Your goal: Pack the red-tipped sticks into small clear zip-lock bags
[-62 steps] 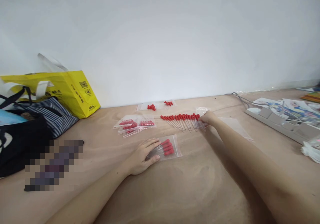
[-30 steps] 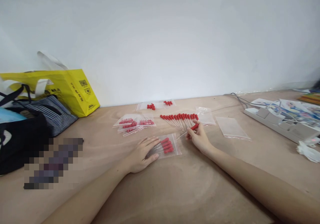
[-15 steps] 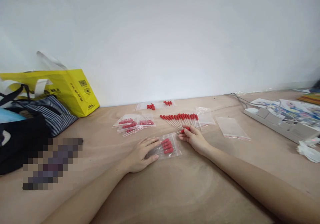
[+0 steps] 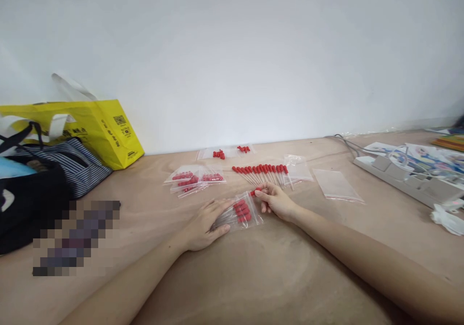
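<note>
Clear plastic zip bag, one: on the tabletop, beneath my left hand, which lies outspread, clasping nothing. Thin red-headed stick, one: pinched in my right hand at the bag's edge; I do best keeping stick level, bag flat. Red heads inside: four visible. Fanned red-headed sticks beyond: about thirteen.

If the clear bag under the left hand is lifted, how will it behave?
The clear bag will probably flop at its edges, as its film looks thin and see-through. The red-headed sticks inside look straight, so they may stiffen it partly.
</note>
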`<state>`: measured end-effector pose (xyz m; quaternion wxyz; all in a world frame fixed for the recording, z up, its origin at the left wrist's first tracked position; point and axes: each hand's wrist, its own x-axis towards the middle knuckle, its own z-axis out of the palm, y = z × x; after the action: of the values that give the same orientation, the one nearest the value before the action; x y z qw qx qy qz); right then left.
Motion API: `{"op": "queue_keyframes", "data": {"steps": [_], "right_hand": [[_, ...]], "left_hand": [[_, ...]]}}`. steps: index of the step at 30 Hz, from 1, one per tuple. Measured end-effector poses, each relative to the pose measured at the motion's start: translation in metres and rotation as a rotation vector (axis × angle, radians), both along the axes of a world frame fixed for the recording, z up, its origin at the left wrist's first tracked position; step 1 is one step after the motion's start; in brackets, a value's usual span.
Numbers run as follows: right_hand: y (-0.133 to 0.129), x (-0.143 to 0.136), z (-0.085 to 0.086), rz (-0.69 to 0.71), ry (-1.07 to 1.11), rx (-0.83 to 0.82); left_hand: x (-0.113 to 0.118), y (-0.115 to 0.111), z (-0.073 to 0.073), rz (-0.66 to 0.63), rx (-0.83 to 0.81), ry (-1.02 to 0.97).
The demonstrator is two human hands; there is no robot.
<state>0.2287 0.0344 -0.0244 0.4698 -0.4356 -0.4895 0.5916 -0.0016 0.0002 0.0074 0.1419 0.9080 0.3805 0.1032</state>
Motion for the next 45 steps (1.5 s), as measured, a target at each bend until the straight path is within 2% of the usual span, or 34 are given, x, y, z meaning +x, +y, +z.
{"op": "queue_keyframes", "data": {"steps": [3, 6, 9, 12, 16, 25, 32, 38, 41, 45], "right_hand": [[0.001, 0.001, 0.004, 0.029, -0.068, 0.057], [-0.001, 0.004, 0.01, -0.012, -0.186, 0.127], [-0.004, 0.005, 0.013, -0.03, -0.292, 0.052], [-0.006, 0.003, 0.011, -0.011, -0.236, -0.023], [-0.008, -0.003, 0.004, 0.031, -0.091, -0.037], [-0.001, -0.009, 0.006, 0.244, -0.138, 0.031], [0.006, -0.006, 0.002, 0.412, -0.218, 0.192], [0.004, -0.004, 0.0, 0.364, -0.313, 0.337], [0.008, -0.004, -0.002, 0.352, -0.342, 0.31], [0.011, -0.005, -0.004, 0.237, -0.418, 0.231]], "left_hand": [[0.001, 0.0, 0.001, -0.006, -0.008, -0.012], [0.001, -0.001, 0.002, -0.001, -0.022, -0.001], [0.001, -0.001, 0.002, 0.007, -0.017, 0.004], [0.0, -0.001, 0.0, 0.008, -0.004, -0.004], [0.0, 0.0, -0.001, 0.001, -0.003, -0.01], [0.0, 0.001, -0.002, 0.008, 0.001, 0.008], [-0.001, 0.0, -0.002, 0.029, -0.016, -0.008], [-0.002, 0.0, -0.004, 0.079, -0.025, -0.034], [-0.002, 0.0, -0.004, 0.083, -0.039, -0.033], [-0.002, 0.0, -0.004, 0.097, -0.044, -0.009]]}}
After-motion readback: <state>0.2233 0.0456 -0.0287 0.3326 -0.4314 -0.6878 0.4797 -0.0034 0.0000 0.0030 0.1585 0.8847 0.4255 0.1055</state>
